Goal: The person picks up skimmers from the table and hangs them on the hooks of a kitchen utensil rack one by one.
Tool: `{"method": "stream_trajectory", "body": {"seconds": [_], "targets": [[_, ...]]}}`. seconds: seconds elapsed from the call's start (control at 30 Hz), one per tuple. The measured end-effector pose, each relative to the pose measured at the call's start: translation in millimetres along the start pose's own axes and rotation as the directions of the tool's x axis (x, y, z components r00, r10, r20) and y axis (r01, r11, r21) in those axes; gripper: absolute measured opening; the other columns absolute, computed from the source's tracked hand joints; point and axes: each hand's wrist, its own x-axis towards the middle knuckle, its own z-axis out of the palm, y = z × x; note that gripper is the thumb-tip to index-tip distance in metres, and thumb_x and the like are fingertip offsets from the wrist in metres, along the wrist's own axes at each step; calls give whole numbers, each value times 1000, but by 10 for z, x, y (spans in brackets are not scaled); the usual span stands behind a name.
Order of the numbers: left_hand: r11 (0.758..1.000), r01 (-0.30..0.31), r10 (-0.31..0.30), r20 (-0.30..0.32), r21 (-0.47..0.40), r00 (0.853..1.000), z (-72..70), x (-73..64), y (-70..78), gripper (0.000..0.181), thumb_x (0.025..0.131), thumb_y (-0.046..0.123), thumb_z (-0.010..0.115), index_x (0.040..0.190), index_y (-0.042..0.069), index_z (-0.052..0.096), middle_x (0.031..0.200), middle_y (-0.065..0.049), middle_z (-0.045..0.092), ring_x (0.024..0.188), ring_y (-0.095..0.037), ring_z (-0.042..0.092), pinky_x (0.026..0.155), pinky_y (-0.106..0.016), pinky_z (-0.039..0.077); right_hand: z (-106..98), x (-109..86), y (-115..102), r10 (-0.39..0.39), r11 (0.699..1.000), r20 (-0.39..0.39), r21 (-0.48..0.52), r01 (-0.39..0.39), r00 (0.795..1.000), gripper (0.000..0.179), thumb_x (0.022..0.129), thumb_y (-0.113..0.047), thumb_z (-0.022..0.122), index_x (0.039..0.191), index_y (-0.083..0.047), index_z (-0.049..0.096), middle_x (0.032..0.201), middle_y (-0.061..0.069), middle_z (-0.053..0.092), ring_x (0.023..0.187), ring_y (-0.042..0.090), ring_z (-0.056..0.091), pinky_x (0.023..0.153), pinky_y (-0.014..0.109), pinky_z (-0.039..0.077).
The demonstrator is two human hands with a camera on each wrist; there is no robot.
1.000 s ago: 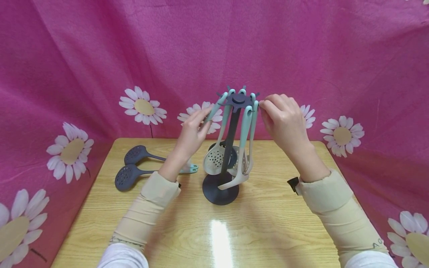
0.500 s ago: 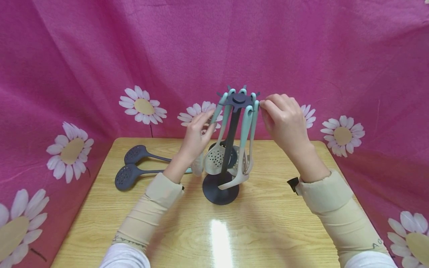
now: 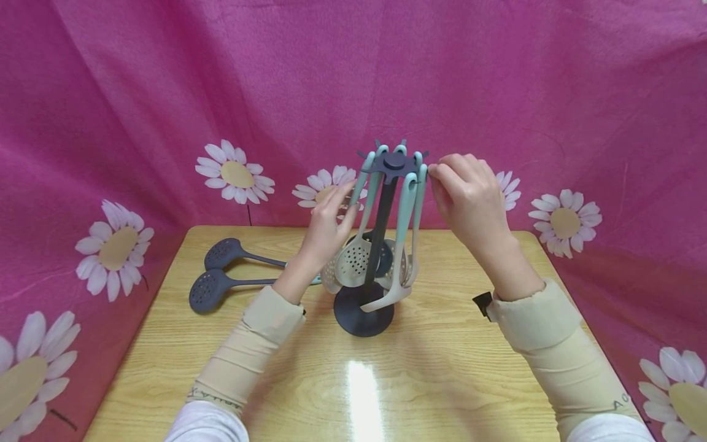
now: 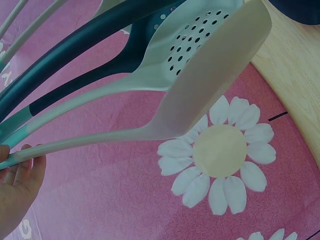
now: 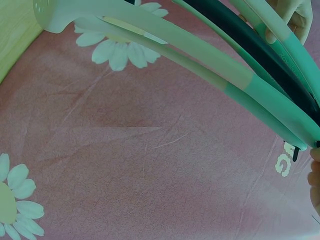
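Observation:
A dark utensil stand (image 3: pixel 378 245) rises from a round base, with several mint-handled utensils hanging from its hooks. My left hand (image 3: pixel 327 227) is at the left of the stand, thumb and fingers around the mint handle of a beige skimmer (image 4: pixel 195 80). That handle's top end is at a left hook, and the skimmer's perforated head hangs partly behind my hand in the head view. My right hand (image 3: pixel 469 196) pinches the tip of a hook at the right of the stand's top. A beige ladle (image 3: pixel 394 294) hangs at the front, beside another beige utensil (image 5: pixel 200 70).
Two dark skimmers (image 3: pixel 208 290) lie side by side on the wooden table (image 3: pixel 442 380), left of the stand, their handle ends partly behind my left arm. A pink cloth (image 3: pixel 298 80) with daisies hangs behind and at both sides.
My left hand has moved slightly right and down, and the skimmer's handle has swung from slanted to hanging nearly straight, its head now beside the others. My right hand has stayed at the hook.

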Motion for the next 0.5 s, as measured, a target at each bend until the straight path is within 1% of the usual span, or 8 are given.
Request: {"method": "stream_trajectory", "body": {"seconds": [0.2, 0.33, 0.5], "targets": [[1000, 3, -3, -1, -1, 1000, 12, -10, -11, 37, 84, -7, 57, 121, -8, 50, 101, -20, 59, 82, -27, 64, 71, -27, 53, -8, 5, -4, -1, 1000, 15, 0, 1, 1000, 5, 82, 6, 57, 82, 4, 61, 77, 13, 58, 68, 31, 51, 57, 40, 38], [1000, -3, 3, 3, -9, 1000, 11, -19, -22, 39, 83, -7, 58, 121, -8, 50, 102, -21, 59, 80, -28, 64, 70, -29, 53, -7, 0, -3, -2, 1000, 11, 3, 2, 1000, 6, 81, 7, 57, 83, 3, 62, 77, 13, 59, 69, 31, 52, 57, 40, 38], [1000, -5, 5, 26, -5, 1000, -5, -52, -62, 43, 81, -6, 61, 122, -7, 50, 103, -20, 60, 83, -27, 62, 72, -31, 53, 3, -7, -2, 5, 1000, -5, 17, -5, 1000, 7, 80, 7, 58, 83, 3, 62, 78, 13, 59, 69, 31, 52, 57, 41, 38]]}}
